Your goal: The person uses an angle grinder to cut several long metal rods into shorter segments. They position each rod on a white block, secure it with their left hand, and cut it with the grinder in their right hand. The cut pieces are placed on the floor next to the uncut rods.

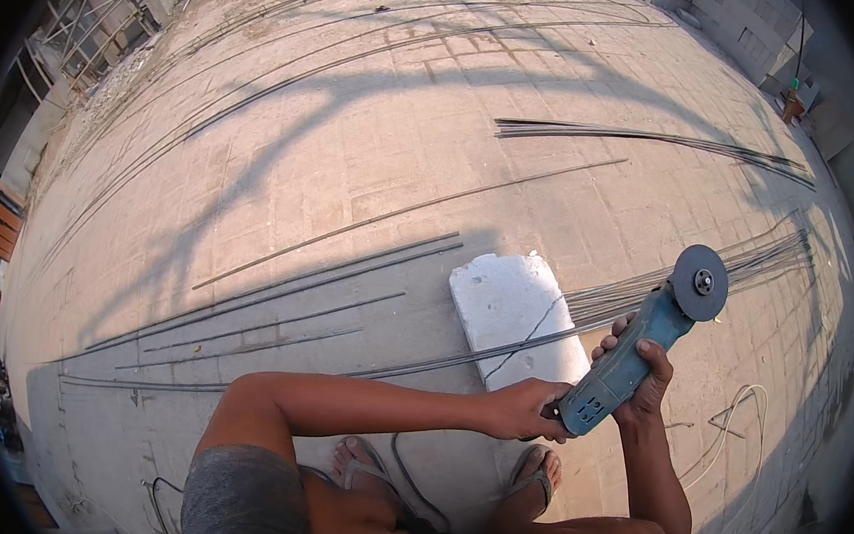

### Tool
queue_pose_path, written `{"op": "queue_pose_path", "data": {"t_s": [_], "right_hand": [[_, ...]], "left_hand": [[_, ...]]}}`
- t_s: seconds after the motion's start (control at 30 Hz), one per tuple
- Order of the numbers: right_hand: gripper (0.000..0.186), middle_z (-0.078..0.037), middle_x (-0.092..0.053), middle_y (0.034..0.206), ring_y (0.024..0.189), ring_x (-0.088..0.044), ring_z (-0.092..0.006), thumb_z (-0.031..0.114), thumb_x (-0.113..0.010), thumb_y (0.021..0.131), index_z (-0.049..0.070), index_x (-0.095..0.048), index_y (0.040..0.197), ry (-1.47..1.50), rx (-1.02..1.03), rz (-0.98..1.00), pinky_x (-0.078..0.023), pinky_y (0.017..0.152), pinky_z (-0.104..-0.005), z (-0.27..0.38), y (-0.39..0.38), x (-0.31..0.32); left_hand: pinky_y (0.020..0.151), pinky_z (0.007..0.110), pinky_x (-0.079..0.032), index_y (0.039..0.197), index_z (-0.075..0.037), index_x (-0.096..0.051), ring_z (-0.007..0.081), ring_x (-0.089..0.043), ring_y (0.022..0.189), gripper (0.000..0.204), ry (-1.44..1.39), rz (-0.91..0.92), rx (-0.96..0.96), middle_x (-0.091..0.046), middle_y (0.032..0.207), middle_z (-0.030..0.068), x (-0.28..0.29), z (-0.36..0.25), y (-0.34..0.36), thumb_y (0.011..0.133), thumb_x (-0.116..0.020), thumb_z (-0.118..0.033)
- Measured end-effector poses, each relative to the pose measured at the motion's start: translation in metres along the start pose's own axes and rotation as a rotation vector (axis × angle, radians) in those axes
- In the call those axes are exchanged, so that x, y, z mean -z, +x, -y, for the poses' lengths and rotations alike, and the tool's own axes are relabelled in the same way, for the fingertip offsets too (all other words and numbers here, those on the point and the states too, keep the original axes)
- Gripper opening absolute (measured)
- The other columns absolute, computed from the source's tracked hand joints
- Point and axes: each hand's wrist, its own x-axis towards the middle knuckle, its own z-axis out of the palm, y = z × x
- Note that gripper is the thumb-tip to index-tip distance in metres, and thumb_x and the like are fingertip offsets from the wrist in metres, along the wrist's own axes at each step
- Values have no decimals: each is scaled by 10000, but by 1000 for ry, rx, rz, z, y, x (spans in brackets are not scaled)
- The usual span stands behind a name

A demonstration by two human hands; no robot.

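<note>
A teal angle grinder (620, 368) is held up at a slant in front of me, its dark cutting disc (688, 281) pointing away to the right. My right hand (651, 380) wraps round the middle of its body. At the rear end of the tool, my left hand (526, 410) is closed on the housing, its fingertips partly hidden. Beyond and left of the grinder lies a white block (505, 293), chipped at its far edge. Thin steel rods (460, 358) lie across the block, and the grinder hides part of the bundle at the right.
More steel rods (317, 263) lie on the paved ground to the left. Another rod bundle (648, 137) rests farther off. A dark cable (415, 482) runs between my sandalled feet (361, 468). A pale looped cord (761, 419) lies at the right. Walls stand at the far edges.
</note>
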Motion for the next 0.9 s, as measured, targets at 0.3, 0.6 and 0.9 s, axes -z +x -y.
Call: {"op": "queue_pose_path", "data": {"t_s": [0.3, 0.6, 0.9], "right_hand": [[488, -75, -626, 1042, 916, -701, -218, 214, -698, 857, 39, -505, 1270, 39, 23, -60, -628, 825, -392, -16, -4, 7], [510, -75, -624, 1043, 904, -692, -231, 188, -710, 837, 66, -497, 1285, -93, -27, -176, -627, 807, -417, -2, -6, 18], [460, -108, -650, 951, 769, -692, -238, 154, -730, 802, 2, -559, 1202, -561, 34, -394, -604, 675, -400, 35, -20, 60]], "left_hand": [[748, 356, -567, 1214, 55, -614, 201, -743, 814, 440, -1, -66, -26, -750, 1001, 148, -13, 13, 1, 916, -770, -228], [829, 433, -568, 1220, 0, -651, 335, -730, 913, 532, 453, -40, -49, -748, 1030, 158, 2, 7, 10, 915, -778, -417], [1005, 434, -490, 1276, -69, -640, 340, -583, 1176, 468, 1033, -550, -13, -634, 1241, 133, 64, 88, -74, 969, -722, -414]]}}
